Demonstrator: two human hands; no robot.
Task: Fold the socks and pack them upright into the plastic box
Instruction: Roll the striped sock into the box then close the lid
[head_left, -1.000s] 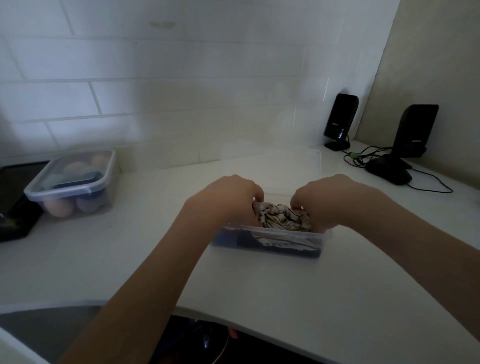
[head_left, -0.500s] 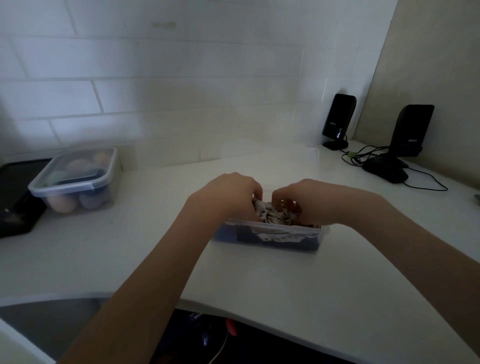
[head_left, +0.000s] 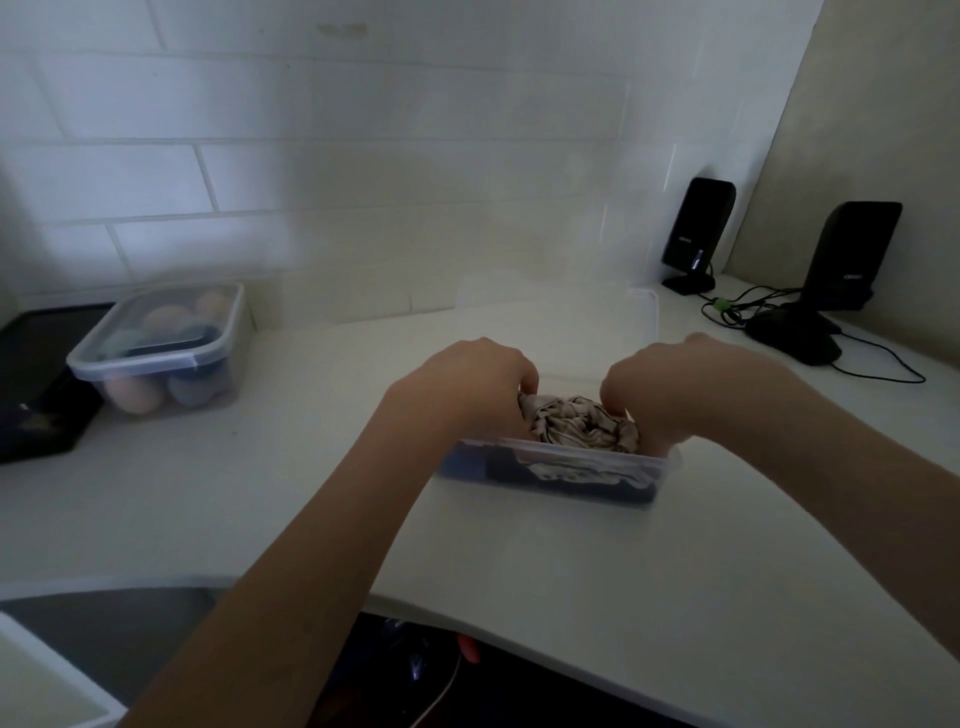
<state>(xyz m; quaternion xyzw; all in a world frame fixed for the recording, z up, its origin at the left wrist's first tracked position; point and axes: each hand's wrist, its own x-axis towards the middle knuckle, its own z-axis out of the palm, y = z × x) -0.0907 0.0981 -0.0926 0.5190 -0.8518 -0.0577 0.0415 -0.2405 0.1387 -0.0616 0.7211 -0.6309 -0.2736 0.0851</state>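
Note:
A clear plastic box (head_left: 561, 475) stands on the white counter in front of me. Inside it a bundled beige patterned sock (head_left: 576, 421) sticks up above the rim, with dark socks (head_left: 488, 467) showing through the front wall. My left hand (head_left: 467, 384) grips the sock bundle at its left end, fingers curled down into the box. My right hand (head_left: 670, 389) holds the bundle's right end, its fingers also tucked inside. The fingertips of both hands are hidden by the sock and the box.
A clear lid (head_left: 561, 317) lies flat behind the box. A lidded container of round items (head_left: 161, 348) sits at the left beside a dark tray (head_left: 36, 384). Two black speakers (head_left: 698, 234) (head_left: 847, 260) with cables stand at the right. The counter's curved front edge (head_left: 415, 608) is close.
My right hand moved left toward the left hand over the sock, then back to the right end. The sock bundle stays in the box; the left hand has hardly shifted.

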